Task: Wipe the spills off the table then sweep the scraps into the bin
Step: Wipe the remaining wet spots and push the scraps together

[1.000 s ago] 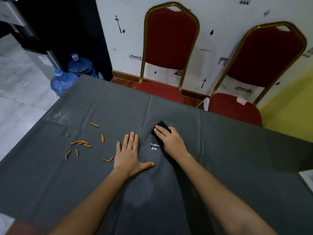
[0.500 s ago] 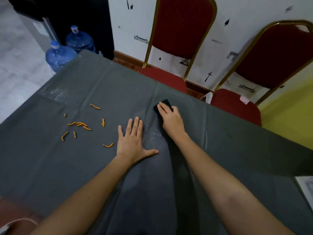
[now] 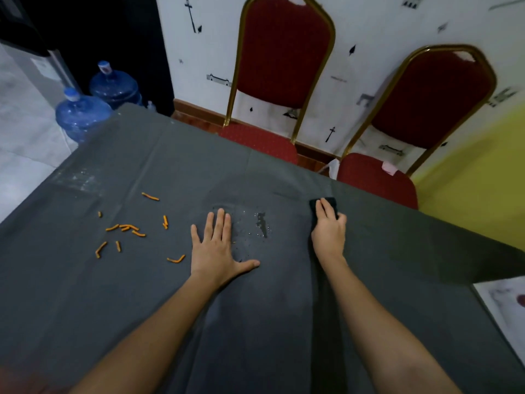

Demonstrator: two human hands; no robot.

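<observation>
A grey cloth covers the table point(image 3: 284, 322). My left hand point(image 3: 217, 250) lies flat on it, fingers straight and thumb spread. To its right a small wet spill point(image 3: 262, 224) glistens with droplets around it. My right hand point(image 3: 329, 231) presses a dark wiping cloth point(image 3: 331, 204) onto the table with straight fingers, to the right of the spill and near the far edge. Most of the cloth is hidden under that hand. Several orange scraps point(image 3: 129, 228) lie scattered left of my left hand. A second wet patch point(image 3: 76, 177) shines near the far left edge. No bin is in view.
Two red chairs point(image 3: 284, 66) point(image 3: 426, 109) with gold frames stand behind the table's far edge. Two blue water jugs point(image 3: 82, 115) sit on the floor at the far left corner. A white sheet point(image 3: 505, 305) lies at the right edge.
My right hand has slid the dark cloth to the right, off the spill, which now lies uncovered between my hands. My left hand has stayed flat in place.
</observation>
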